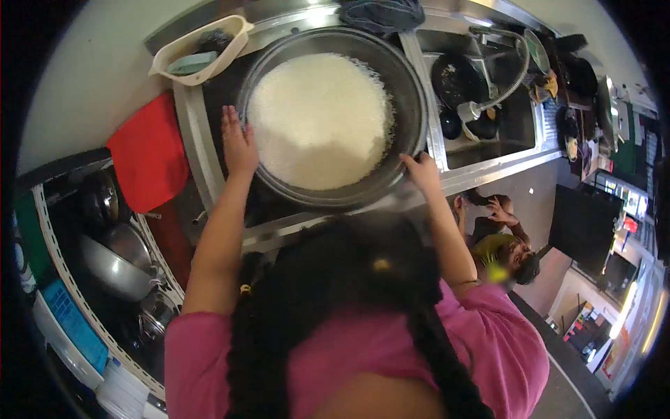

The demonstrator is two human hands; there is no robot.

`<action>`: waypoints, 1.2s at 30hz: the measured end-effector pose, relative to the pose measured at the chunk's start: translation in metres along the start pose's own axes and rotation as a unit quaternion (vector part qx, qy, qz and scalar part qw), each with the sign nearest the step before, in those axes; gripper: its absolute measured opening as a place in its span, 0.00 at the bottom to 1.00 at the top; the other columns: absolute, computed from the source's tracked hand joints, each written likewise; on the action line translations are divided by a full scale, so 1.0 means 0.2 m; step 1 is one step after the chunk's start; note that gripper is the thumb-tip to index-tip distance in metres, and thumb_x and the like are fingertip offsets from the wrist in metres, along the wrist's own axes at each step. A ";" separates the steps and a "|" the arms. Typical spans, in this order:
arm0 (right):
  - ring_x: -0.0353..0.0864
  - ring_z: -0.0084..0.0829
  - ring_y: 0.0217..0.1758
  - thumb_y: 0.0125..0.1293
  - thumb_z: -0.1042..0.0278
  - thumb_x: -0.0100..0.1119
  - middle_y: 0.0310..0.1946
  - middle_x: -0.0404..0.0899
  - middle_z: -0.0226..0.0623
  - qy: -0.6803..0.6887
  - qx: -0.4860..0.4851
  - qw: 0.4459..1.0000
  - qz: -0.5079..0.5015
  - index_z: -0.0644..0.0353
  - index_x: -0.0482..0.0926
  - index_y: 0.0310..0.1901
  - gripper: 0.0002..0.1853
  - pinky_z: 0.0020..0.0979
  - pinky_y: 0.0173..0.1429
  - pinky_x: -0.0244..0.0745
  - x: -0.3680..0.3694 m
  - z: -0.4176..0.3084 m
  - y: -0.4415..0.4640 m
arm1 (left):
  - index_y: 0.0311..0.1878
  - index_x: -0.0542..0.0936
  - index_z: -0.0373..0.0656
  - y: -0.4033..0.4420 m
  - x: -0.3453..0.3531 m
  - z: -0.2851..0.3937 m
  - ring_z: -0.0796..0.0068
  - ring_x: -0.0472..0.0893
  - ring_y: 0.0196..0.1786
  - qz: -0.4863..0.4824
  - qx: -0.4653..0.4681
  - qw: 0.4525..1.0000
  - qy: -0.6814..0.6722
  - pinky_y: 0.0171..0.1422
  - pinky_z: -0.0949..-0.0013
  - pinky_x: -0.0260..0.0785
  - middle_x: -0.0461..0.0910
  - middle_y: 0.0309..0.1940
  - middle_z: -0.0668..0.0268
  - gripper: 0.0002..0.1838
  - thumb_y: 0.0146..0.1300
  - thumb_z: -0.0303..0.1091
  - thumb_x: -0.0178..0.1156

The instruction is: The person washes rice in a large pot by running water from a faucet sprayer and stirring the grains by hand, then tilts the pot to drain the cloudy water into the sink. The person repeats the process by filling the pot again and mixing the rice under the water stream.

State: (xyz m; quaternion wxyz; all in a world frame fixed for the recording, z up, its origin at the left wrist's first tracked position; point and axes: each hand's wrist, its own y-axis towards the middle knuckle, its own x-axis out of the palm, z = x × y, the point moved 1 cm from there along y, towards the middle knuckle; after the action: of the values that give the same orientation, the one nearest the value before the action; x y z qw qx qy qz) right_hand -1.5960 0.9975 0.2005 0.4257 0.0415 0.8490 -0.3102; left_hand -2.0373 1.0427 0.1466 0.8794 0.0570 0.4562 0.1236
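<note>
A large, wide dark pot (409, 105) sits over the sink counter in front of me. White rice (317, 112) fills much of it, with loose grains scattered up the right inner wall; whether cloudy water covers the rice is hard to make out. My left hand (239, 144) lies against the pot's left outer side, its fingers stretched out. On the lower right, my right hand (421, 172) grips the pot's rim with bent fingers.
A sink (492, 150) with dark pans and a hose faucet (471, 110) adjoins on the right. A cream basin (241, 36) stands at the back left, near a red cloth (148, 157). Metal bowls (115, 269) fill a left shelf. Another person (499, 241) is at the right.
</note>
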 end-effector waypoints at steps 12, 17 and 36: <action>0.86 0.34 0.34 0.64 0.54 0.61 0.33 0.86 0.43 0.162 -0.067 0.983 0.048 0.63 0.85 0.42 0.18 0.34 0.44 0.79 -0.54 0.45 0.55 | 0.78 0.56 0.47 -0.03 0.02 0.12 0.50 0.58 0.77 0.004 -0.048 0.998 0.033 0.77 0.58 0.56 0.59 0.74 0.49 0.31 0.74 0.37 0.49; 0.78 0.18 0.37 0.69 0.67 0.60 0.38 0.82 0.28 0.361 -0.220 0.906 0.035 0.61 0.83 0.51 0.12 0.18 0.35 0.68 -0.86 0.24 0.67 | 0.77 0.58 0.46 -0.06 0.05 0.15 0.53 0.60 0.76 0.016 -0.060 0.997 0.041 0.78 0.61 0.52 0.61 0.74 0.53 0.28 0.75 0.36 0.45; 0.84 0.27 0.38 0.73 0.58 0.57 0.37 0.84 0.35 0.393 -0.256 0.835 -0.289 0.63 0.80 0.48 0.15 0.26 0.43 0.79 -0.88 -0.40 0.68 | 0.76 0.59 0.46 0.26 0.30 1.97 0.54 0.55 0.78 -0.043 0.119 0.992 0.008 0.80 0.49 0.45 0.58 0.75 0.54 0.50 0.50 0.41 0.74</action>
State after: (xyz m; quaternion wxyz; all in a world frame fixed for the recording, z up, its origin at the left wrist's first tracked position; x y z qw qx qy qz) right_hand -1.4940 1.1861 0.3015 -0.0575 -0.1979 0.9672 -0.1485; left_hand -1.6906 1.1135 0.3379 0.8670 0.1406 0.4771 0.0307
